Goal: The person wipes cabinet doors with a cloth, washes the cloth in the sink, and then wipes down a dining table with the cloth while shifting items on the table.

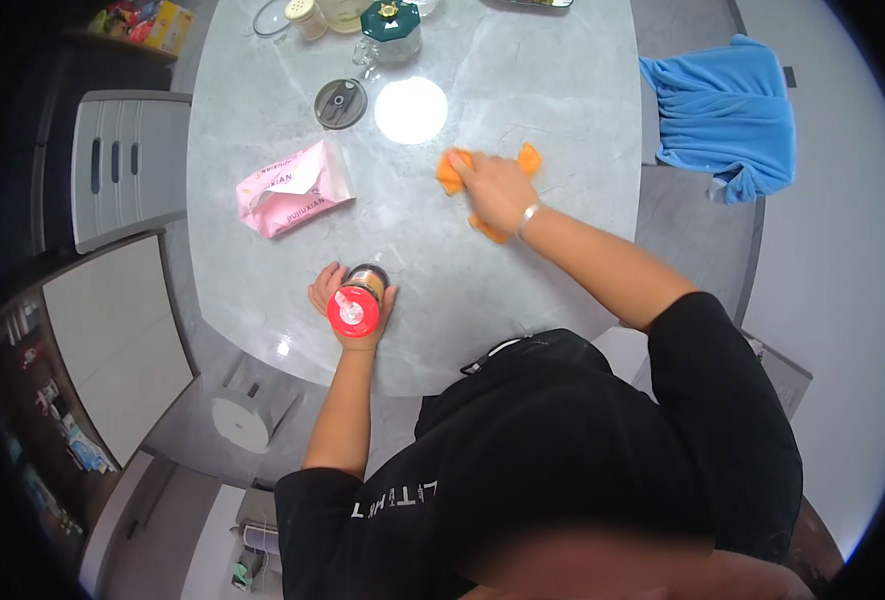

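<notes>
My left hand point(360, 339) is closed around a dark jar point(367, 279) with a bright red lid point(353, 312), near the front left of the round-edged table. The jar leans, and its lid faces the camera. Farther right, my right hand point(500, 194) is pressed on a crumpled orange cloth point(449, 177) against the tabletop. Parts of the cloth stick out on both sides of the fingers. A pink packet of tissues point(292, 190) lies beyond the jar, touching neither hand.
On the grey marbled table point(422, 330) a round dark lid point(340, 104) lies beyond the tissues. Toward the back stand a glass pot with a green lid point(390, 22) and a shaker jar point(305, 18). A blue cloth point(727, 115) drapes over a chair at right.
</notes>
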Motion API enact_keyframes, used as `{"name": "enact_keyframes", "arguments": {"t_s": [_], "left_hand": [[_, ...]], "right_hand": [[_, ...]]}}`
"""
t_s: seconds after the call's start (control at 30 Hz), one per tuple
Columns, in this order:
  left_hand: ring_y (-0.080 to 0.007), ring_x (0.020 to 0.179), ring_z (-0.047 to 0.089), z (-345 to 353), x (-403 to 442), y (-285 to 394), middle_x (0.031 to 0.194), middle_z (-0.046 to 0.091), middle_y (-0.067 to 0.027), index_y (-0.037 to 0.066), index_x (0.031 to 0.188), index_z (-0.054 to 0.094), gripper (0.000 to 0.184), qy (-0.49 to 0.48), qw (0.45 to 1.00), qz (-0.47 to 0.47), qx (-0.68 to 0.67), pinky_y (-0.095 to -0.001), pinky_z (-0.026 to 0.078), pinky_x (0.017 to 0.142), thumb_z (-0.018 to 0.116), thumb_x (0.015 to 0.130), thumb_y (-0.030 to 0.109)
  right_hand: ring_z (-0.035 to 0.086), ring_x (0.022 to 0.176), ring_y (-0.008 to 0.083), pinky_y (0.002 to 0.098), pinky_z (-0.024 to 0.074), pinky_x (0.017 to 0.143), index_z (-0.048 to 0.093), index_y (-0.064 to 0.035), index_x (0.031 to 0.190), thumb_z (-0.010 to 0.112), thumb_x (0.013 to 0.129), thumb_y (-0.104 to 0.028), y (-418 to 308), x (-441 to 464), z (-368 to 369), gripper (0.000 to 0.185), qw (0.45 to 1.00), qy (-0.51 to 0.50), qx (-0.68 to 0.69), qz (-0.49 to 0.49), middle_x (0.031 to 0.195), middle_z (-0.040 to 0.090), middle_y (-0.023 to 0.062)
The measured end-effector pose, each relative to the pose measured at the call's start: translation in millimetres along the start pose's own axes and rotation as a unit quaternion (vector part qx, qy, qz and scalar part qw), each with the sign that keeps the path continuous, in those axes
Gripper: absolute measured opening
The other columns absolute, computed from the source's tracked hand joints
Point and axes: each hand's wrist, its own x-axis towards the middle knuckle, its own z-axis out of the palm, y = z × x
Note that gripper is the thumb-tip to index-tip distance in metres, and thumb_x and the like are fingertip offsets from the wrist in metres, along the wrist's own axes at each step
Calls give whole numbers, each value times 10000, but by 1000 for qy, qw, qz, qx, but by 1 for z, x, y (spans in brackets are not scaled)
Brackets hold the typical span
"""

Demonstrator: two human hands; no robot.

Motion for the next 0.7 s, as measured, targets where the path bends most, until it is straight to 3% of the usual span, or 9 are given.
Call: {"name": "enact_keyframes", "arguments": {"t_s": [0.13, 0.23, 0.33, 0.53, 0.63, 0.7], "left_hand": [[-331, 1206, 454, -3, 2, 3, 1268, 482, -146, 63, 1268, 423, 878, -4, 1000, -4, 16, -563, 238, 1101, 866, 621, 459], [-362, 1116, 502, -4, 5, 6, 1225, 539, -159, 60, 1204, 477, 831, 21, 999, 6, 30, -497, 380, 987, 908, 542, 319], [-363, 1119, 500, -6, 7, 10, 1225, 537, -160, 60, 1203, 476, 828, 19, 1000, -1, 8, -504, 370, 997, 909, 544, 314], [-358, 1130, 499, -8, 7, 12, 1221, 534, -160, 63, 1200, 476, 820, 11, 999, -4, 31, -516, 342, 1030, 906, 548, 311], [-359, 1144, 497, -6, 6, 9, 1227, 532, -161, 63, 1201, 477, 816, 19, 1000, -1, 14, -528, 329, 1043, 903, 554, 321], [-359, 1147, 497, -7, 6, 9, 1228, 531, -160, 63, 1201, 477, 815, 12, 1000, -4, 12, -532, 323, 1050, 901, 558, 330]], "right_hand": [[617, 921, 307, 406, 488, 747, 494, -81, 1320, 578, 882, -105, -12, 52, -2, 447, 1000, 12, -17, 17, 1030, 600, 156], [621, 918, 298, 403, 492, 735, 492, -82, 1332, 553, 885, -79, 5, 9, 5, 451, 999, 0, 45, 14, 1021, 604, 153], [625, 925, 307, 417, 497, 743, 498, -92, 1316, 542, 894, -85, 5, -15, -7, 424, 999, -34, -2, 3, 1015, 611, 161], [629, 889, 312, 415, 499, 738, 517, -80, 1297, 543, 908, -110, -6, 48, -2, 392, 999, 31, -13, 30, 988, 612, 166], [635, 882, 313, 412, 501, 743, 508, -81, 1317, 533, 901, -89, 4, 5, 1, 417, 998, 33, 54, 8, 1000, 620, 156], [636, 886, 320, 421, 501, 751, 499, -77, 1320, 523, 911, -100, 3, -8, -3, 410, 1000, -1, 13, 18, 1006, 624, 160]]}}
